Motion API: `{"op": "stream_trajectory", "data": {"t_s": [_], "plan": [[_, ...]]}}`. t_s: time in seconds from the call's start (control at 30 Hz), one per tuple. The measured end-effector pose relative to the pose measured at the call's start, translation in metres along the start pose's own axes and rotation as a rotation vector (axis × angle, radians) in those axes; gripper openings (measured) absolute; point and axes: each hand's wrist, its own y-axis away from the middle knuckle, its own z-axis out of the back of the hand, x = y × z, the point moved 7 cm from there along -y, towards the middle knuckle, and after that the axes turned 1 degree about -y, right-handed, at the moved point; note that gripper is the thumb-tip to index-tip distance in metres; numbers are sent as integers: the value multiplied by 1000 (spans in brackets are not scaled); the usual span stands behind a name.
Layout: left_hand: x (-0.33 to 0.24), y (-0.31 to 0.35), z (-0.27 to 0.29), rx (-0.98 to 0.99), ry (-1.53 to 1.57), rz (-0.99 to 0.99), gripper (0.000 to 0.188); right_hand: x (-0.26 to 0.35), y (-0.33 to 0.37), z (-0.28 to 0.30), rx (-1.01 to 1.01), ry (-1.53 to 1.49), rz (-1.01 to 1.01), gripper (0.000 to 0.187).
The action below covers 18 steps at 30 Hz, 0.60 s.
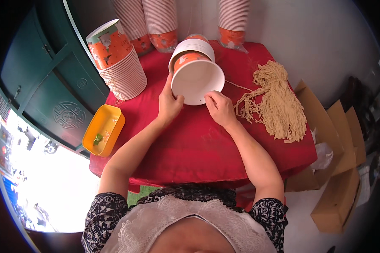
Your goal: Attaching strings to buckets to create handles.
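A round paper tub [194, 80], white inside and orange-printed outside, lies tilted with its mouth toward me. My left hand [169, 103] grips its left side, thumb near the rim. At the lower right rim, my right hand [219, 109] is closed in a pinch; what its fingertips hold is hidden. A small dark hole shows in the tub's wall just left of those fingers. Behind the tub lies a nested stack of white-rimmed tubs [200, 47]. A thin beige cord [239, 86] runs from the tub's right edge to a bundle of cords [278, 105].
A red-covered table [194, 147] bears everything. On the left stand a tall tub stack [124, 76] with cord hanging on it and a yellow plastic box [116, 137] holding something green. Wrapped tub stacks [160, 21] line the wall. Open cardboard boxes [335, 202] lie right.
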Motion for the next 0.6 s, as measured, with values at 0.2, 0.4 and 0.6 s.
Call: {"op": "stream_trajectory", "data": {"t_s": [0.2, 0.4, 0.6], "plan": [[-34, 58, -13, 130, -329, -271, 80, 28, 2, -2, -9, -48, 83, 39], [-53, 73, -7, 178, -241, -406, 41, 33, 8, -11, -35, 0, 171, 11], [-50, 54, 54, -149, -212, -363, 37, 52, 14, -24, 161, -73, 278, 14]]}}
